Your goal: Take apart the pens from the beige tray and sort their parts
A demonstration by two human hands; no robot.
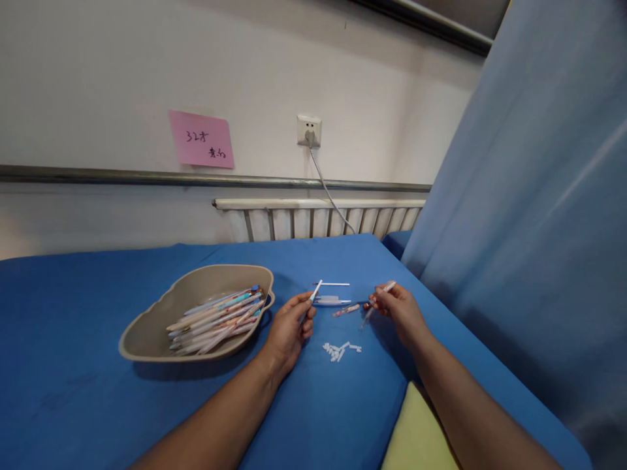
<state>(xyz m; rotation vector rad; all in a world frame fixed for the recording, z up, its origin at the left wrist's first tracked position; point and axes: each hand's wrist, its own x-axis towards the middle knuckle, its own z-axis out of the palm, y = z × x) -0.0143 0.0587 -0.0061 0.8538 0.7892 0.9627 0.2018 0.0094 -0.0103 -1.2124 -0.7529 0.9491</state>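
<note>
My left hand (292, 326) is closed, its thumb and fingers pinching a slim white pen part (317, 288) that points up and away. To its right, my right hand (396, 305) is closed on a clear pen barrel (366, 317) slanting down to the left; a pale end shows above the fingers. Between the hands lie a thin white stick (336, 284), pale pen pieces (329, 300) and a pink-patterned barrel (347, 311). Nearer to me, several small white plastic pieces (337, 352) form a loose heap. Fingers partly hide what each hand holds.
A beige tray (147, 326) full of pens (220, 320) stands left of my hands on the blue cover (313, 418). Something yellow (418, 434) lies by my right forearm. A blue curtain (529, 261) hangs at the right. A cord (323, 179) runs from the wall socket (308, 127).
</note>
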